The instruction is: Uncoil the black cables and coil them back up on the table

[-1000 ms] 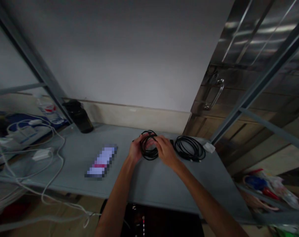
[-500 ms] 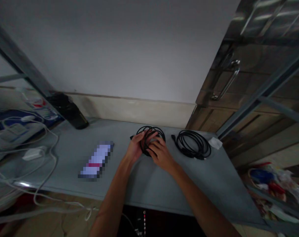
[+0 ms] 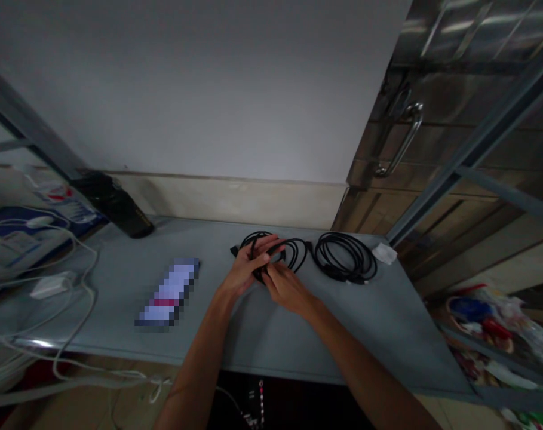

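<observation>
A coiled black cable (image 3: 298, 255) is held between my two hands just above the grey tabletop (image 3: 280, 334). My left hand (image 3: 244, 266) grips the left side of the coil, its thumb across the loops and its fingers behind them. From the right, my right hand (image 3: 282, 283) is closed on the lower part of the same coil, its fingertips close to my left thumb. A black connector end sticks out left of my left hand. Just to the right lies a second coiled black cable (image 3: 345, 257), flat on the table, with connector ends at its lower edge.
A phone (image 3: 170, 292) with a blurred screen lies left of my hands. Farther left are a black bottle (image 3: 119, 206), a white adapter (image 3: 52, 285) and tangled white cords. A crumpled white scrap (image 3: 384, 254) sits near the right bed-frame post (image 3: 436, 173).
My left thumb has come down across the loops, and my right hand has shifted slightly left and lower. The held coil's loops now spread farther right. The view has turned a little.
</observation>
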Available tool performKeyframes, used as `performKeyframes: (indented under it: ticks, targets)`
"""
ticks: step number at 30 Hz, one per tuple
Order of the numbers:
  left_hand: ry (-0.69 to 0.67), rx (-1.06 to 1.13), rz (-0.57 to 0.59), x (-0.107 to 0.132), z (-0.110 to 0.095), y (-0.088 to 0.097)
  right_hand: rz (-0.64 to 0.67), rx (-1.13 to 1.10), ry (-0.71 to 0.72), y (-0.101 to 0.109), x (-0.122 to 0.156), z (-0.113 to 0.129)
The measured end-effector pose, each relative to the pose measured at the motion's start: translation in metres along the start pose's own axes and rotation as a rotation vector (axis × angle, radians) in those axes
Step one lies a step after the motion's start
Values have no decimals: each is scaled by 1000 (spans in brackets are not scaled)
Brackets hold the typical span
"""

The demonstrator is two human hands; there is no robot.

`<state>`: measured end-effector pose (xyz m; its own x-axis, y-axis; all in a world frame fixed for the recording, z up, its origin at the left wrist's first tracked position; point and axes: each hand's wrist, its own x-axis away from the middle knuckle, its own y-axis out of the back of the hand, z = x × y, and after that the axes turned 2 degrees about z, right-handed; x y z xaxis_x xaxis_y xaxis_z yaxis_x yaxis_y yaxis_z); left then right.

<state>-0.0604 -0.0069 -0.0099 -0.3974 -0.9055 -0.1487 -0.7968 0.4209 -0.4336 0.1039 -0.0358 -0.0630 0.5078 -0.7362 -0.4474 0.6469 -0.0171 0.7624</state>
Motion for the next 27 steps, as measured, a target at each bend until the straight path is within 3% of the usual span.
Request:
performKeyframes:
  ticks: [8, 13, 19, 27]
  targets:
    - [15, -22, -142, 1, -7, 2, 7, 79, 22, 2, 1, 5]
    - [-19, 19, -102, 4, -8, 6, -11, 79, 143, 9, 2, 9]
    - [24, 53, 1, 10, -11, 11, -99, 229, 179, 0, 2, -1]
    - [57, 92, -135, 2, -15, 5, -86, 376, 282, 11, -3, -16]
